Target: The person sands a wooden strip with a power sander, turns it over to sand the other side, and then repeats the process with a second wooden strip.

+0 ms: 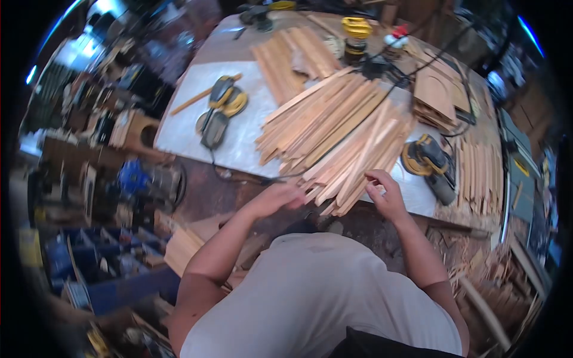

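Observation:
A fanned pile of thin wooden strips [334, 128] lies on the table, its near ends jutting past the front edge. My left hand [280, 199] is at the left of these near ends, somewhat blurred, fingers stretched toward the wood. On the other side, my right hand [388, 196] is beside the strips' right-hand ends, with fingers bent and a gap between thumb and forefinger. No strip shows in either hand.
A yellow-and-black sander [425, 156] sits right of the pile, another sander [225, 98] to its left. Thin curved panels [434, 92] are stacked at right, near more strips [479, 176]. A black cord [268, 179] crosses the front edge. A blue divided crate [119, 289] stands lower left.

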The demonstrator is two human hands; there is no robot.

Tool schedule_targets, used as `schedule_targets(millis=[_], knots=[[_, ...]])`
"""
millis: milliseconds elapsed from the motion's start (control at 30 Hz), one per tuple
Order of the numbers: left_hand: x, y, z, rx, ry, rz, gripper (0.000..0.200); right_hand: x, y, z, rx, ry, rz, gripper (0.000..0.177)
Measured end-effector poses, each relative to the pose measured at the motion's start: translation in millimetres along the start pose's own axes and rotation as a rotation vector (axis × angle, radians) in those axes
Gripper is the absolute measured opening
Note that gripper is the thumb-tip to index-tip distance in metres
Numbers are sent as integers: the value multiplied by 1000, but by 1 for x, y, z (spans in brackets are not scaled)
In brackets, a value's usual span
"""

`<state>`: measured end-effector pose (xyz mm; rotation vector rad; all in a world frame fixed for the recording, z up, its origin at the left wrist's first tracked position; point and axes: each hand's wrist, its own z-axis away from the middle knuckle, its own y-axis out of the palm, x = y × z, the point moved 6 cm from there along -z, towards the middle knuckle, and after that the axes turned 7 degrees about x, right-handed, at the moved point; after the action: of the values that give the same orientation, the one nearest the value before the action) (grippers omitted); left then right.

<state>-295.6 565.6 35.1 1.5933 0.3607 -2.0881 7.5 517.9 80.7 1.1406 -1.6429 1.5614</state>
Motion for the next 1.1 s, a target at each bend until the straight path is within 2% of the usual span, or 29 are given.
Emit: schedule_targets(millis=[67, 133, 167, 200, 233, 267, 300, 333, 400, 533, 667, 733, 867, 933, 1033, 1100], knots=[[117, -13, 86, -279, -321, 119, 42, 10, 39, -17, 140, -54, -152, 32], [234, -5, 180, -379, -701, -343, 44, 28, 73, -30, 225, -96, -149, 33], [250, 22, 216, -413, -913, -254, 48, 39, 88, -37, 274, -125, -177, 33], [338, 44, 250, -386, -695, -268, 54, 51, 104, -43, 326, -151, -204, 33], [272, 79, 264, -605, -1104, 56, 55, 66, 116, -48, 372, -153, -241, 32], [399, 109, 290, -597, -939, 177, 58, 72, 125, -54, 391, -158, -239, 32], [497, 136, 310, -576, -779, 314, 62, 78, 137, -62, 453, -177, -215, 33], [482, 156, 323, -591, -882, 308, 62, 84, 151, -71, 512, -195, -191, 35], [455, 160, 344, -629, -954, 334, 61, 88, 174, -92, 511, -242, -173, 36], [453, 111, 364, -640, -914, 386, 61, 121, 223, -139, 463, -246, -108, 34], [464, 3, 388, -596, -850, 337, 60, 133, 296, -189, 441, -243, -60, 34], [462, -67, 398, -603, -813, 287, 60, 137, 327, -209, 440, -122, -54, 33], [409, -234, 392, -728, -688, 190, 60, 167, 361, -248, 433, -160, 9, 33], [375, -300, 378, -784, -606, 160, 59, 169, 361, -270, 416, -106, 35, 34], [339, -348, 369, -825, -538, 142, 59, 166, 365, -294, 429, -70, 15, 34], [334, -348, 369, -815, -546, 143, 59, 158, 367, -309, 402, -78, -15, 34]])
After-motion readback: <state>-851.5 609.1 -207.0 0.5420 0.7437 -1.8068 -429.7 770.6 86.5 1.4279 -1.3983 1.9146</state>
